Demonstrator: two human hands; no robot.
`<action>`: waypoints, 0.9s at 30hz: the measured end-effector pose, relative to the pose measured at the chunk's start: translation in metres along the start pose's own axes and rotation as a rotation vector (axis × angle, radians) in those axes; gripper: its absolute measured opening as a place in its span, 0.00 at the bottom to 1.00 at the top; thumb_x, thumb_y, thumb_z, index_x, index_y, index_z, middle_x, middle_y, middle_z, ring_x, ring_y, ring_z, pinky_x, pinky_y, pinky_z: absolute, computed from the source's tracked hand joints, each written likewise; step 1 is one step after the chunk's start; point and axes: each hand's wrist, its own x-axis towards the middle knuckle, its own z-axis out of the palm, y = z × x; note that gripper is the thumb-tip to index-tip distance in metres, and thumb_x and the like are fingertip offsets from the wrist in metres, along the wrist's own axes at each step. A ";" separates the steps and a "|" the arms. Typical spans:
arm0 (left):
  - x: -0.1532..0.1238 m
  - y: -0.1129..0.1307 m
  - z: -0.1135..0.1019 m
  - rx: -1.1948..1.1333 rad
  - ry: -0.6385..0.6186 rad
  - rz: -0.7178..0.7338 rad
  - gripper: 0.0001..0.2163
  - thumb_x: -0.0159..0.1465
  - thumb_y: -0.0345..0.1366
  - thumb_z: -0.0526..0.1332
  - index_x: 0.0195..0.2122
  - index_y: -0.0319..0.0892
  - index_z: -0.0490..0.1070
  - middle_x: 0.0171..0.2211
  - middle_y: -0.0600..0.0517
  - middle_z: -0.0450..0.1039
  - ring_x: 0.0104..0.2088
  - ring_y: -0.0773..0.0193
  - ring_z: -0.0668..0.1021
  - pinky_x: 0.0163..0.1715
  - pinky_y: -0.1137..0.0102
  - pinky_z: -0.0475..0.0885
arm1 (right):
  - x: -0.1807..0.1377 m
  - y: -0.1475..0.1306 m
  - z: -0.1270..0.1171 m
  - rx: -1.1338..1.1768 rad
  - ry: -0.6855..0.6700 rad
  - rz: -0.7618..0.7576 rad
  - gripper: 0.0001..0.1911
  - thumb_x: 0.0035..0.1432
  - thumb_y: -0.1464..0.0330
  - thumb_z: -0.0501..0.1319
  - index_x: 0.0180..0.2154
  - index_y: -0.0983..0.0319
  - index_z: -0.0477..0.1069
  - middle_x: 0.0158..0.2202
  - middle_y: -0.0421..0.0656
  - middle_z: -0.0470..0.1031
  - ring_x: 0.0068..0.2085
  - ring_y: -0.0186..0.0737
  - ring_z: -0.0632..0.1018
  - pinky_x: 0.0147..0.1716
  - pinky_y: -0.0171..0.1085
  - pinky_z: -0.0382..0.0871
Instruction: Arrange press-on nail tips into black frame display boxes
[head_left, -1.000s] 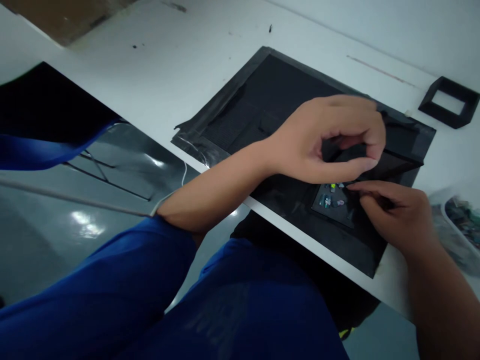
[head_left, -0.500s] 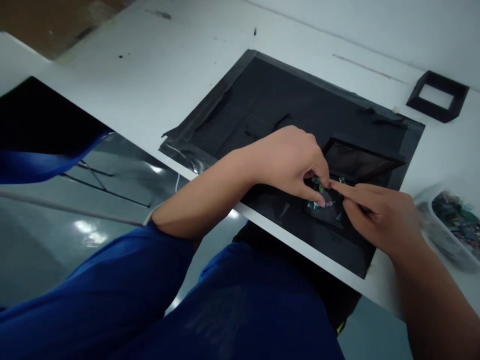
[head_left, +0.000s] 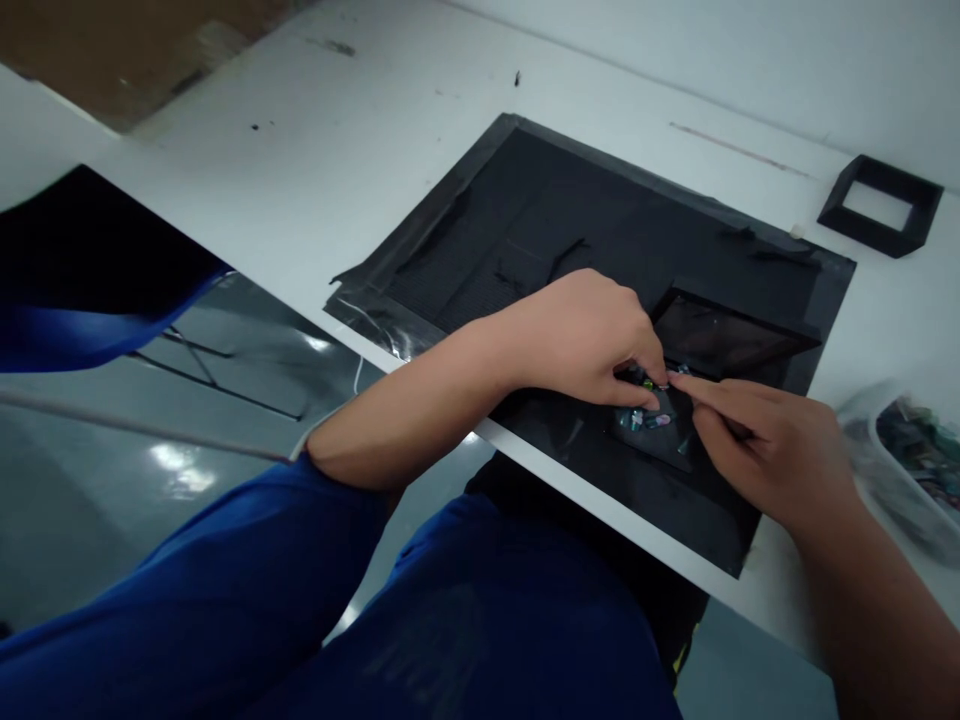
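Observation:
A black mat (head_left: 525, 210) is taped to the white table. On its near right part lies a small dark square plate (head_left: 660, 440) carrying several tiny coloured components (head_left: 649, 418). My left hand (head_left: 585, 335) rests on the mat with its fingers curled down onto those components. My right hand (head_left: 757, 440) comes in from the right, forefinger stretched out and touching the same spot, the other fingers folded. The fingertips of both hands meet over the plate. What, if anything, is pinched between them is too small to make out. A black rectangular frame (head_left: 731, 335) lies on the mat just behind the hands.
A second black frame (head_left: 879, 205) lies on the table at the far right. A clear plastic container (head_left: 911, 460) with several small parts sits at the right edge. My blue sleeves and lap fill the foreground; the table edge (head_left: 570, 490) runs diagonally below the hands.
A second ago my left hand was raised above the black frame; it has come down onto the small plate. My right forefinger has stretched out to meet it.

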 end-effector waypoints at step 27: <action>0.000 -0.002 -0.008 -0.011 -0.100 -0.115 0.11 0.62 0.43 0.67 0.45 0.53 0.81 0.31 0.59 0.81 0.30 0.71 0.77 0.27 0.73 0.56 | -0.006 -0.008 -0.006 -0.027 0.129 -0.034 0.15 0.67 0.70 0.57 0.49 0.60 0.79 0.32 0.39 0.82 0.28 0.34 0.80 0.23 0.34 0.64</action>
